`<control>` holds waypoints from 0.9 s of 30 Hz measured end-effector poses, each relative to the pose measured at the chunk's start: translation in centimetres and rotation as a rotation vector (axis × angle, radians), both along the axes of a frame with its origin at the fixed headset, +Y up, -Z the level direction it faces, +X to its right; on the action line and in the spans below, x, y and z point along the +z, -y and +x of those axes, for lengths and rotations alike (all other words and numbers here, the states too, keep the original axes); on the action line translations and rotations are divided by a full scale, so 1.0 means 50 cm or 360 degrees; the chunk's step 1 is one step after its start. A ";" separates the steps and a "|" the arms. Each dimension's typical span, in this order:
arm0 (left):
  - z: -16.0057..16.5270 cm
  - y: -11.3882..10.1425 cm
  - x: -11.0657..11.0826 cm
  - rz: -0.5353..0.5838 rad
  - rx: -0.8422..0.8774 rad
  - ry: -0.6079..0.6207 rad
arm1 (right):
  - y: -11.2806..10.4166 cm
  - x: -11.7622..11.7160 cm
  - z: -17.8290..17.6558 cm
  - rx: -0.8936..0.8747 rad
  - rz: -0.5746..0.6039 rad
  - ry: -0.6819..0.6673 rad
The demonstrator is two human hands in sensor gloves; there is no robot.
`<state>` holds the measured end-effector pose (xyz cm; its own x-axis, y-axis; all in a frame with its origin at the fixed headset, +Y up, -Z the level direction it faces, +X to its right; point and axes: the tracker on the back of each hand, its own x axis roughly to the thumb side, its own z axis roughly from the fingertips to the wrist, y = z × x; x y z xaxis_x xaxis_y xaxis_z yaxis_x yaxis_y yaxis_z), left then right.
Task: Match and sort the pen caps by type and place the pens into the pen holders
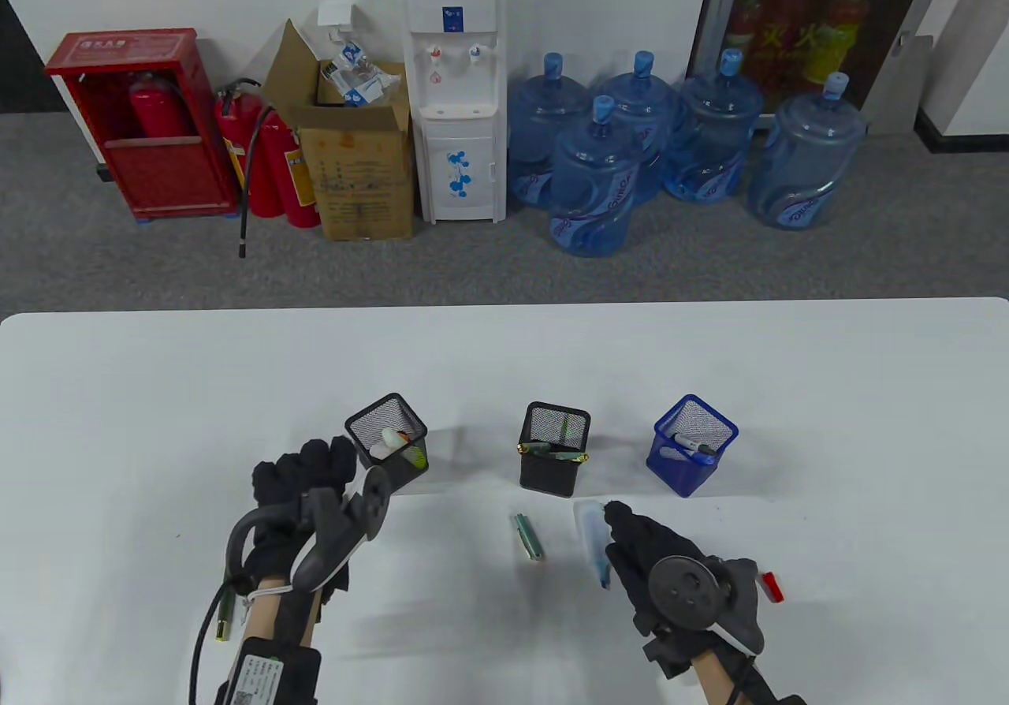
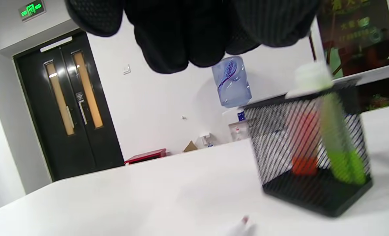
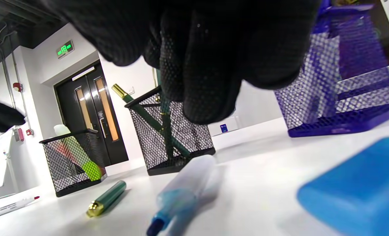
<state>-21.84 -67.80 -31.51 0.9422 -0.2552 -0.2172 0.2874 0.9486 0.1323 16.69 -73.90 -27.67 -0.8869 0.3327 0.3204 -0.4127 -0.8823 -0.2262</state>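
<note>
Three mesh pen holders stand in a row on the white surface (image 1: 828, 389): left black holder (image 1: 387, 438) with a green and an orange highlighter inside, middle black holder (image 1: 554, 457) with green pens, blue holder (image 1: 692, 445) on the right with a marker in it. A loose green pen cap (image 1: 528, 535) with a gold end lies flat in front of the middle holder, apart from both hands. Just right of it a translucent blue-tipped pen (image 1: 593, 541) lies flat; the right hand (image 1: 658, 559) is over its right side, fingers (image 3: 207, 95) loosely bent above it, contact cannot be told, not gripping. A red cap (image 1: 770, 586) sits on the surface just right of the right hand. In the right wrist view a blue cap (image 3: 358, 193) lies close to the camera, blurred. Left hand (image 1: 303, 492) is just beside the left black holder, fingers (image 2: 168, 49) loosely curled, holding nothing. A white red-tipped marker (image 3: 9, 206) lies at the far left.
</note>
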 end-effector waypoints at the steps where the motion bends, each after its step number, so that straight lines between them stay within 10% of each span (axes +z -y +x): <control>1: -0.010 0.011 0.003 -0.0019 -0.0003 -0.0017 | 0.000 0.000 0.000 0.0006 -0.0001 -0.0001; 10: -0.068 0.132 -0.007 -0.0351 -0.0231 -0.0209 | 0.008 -0.003 0.000 0.0089 -0.0021 0.0017; 27: -0.070 0.164 -0.011 -0.0470 -0.0279 -0.0204 | 0.003 -0.003 0.011 0.0086 -0.0035 0.0080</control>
